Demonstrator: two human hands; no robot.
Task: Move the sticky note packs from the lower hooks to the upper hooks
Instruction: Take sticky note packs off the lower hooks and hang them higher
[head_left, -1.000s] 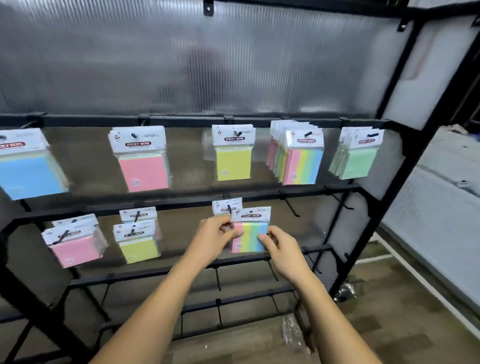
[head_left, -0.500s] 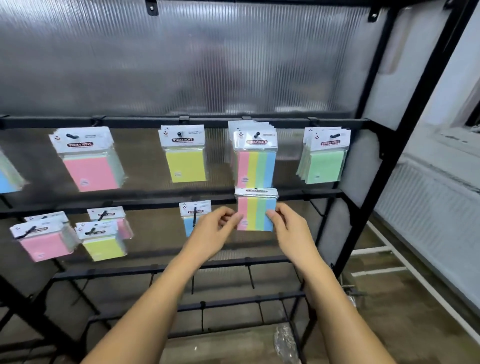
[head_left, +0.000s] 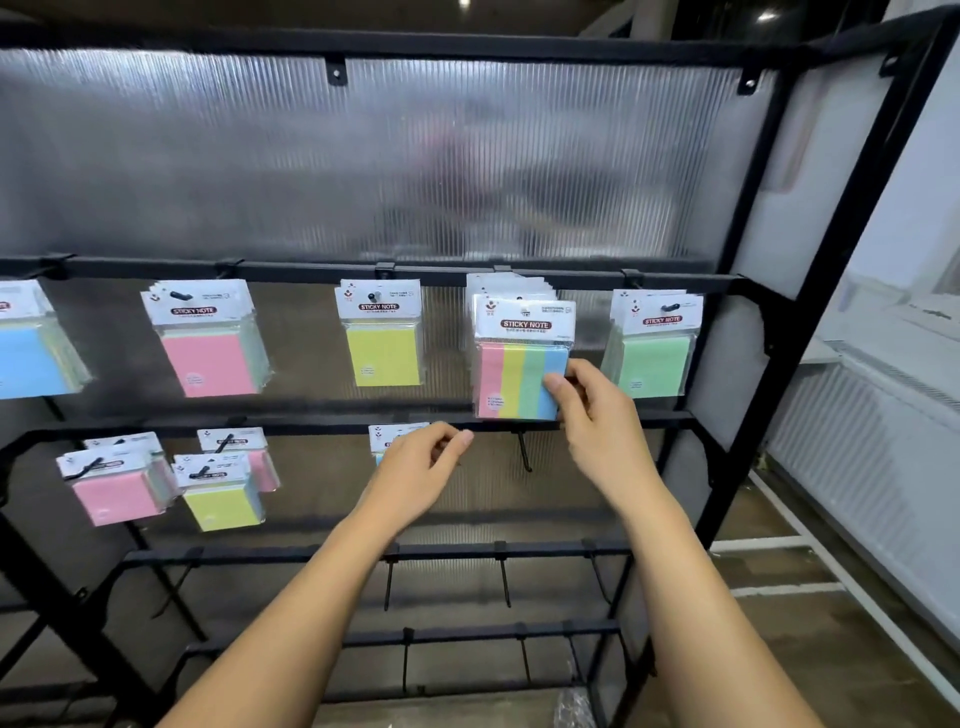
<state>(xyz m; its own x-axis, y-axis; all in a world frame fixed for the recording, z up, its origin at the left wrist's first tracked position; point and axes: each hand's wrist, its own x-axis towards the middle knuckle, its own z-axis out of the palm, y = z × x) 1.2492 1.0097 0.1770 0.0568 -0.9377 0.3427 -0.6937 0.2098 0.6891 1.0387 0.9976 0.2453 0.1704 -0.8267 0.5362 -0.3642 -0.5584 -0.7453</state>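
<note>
The black rack (head_left: 810, 322) carries its packs on hooks along two rails. On the upper rail (head_left: 311, 271) hang a blue pack (head_left: 26, 358), a pink pack (head_left: 210, 358), a yellow pack (head_left: 383, 356), a thick stack of striped packs (head_left: 506, 287) and a few green packs (head_left: 652, 358). The lower rail (head_left: 311, 425) holds pink and yellow packs (head_left: 218, 493) at the left and one pack (head_left: 390, 435) half hidden behind the left hand (head_left: 418, 470), while the hook (head_left: 524, 453) to its right is bare. The striped pack (head_left: 519, 366) in play sits at the front of the upper stack, upright, long axis vertical, white header card on top, printed face and vertical stripes toward the camera; whether the hook passes through its hole cannot be told. The right hand (head_left: 597, 421) pinches its lower right corner between thumb and fingers. The left hand holds nothing, fingers loosely curled — whether it touches the pack behind it is unclear. Half a second ago both hands held this pack lower, level with the lower rail; since then it has risen to the upper row and the left hand has let go.
</note>
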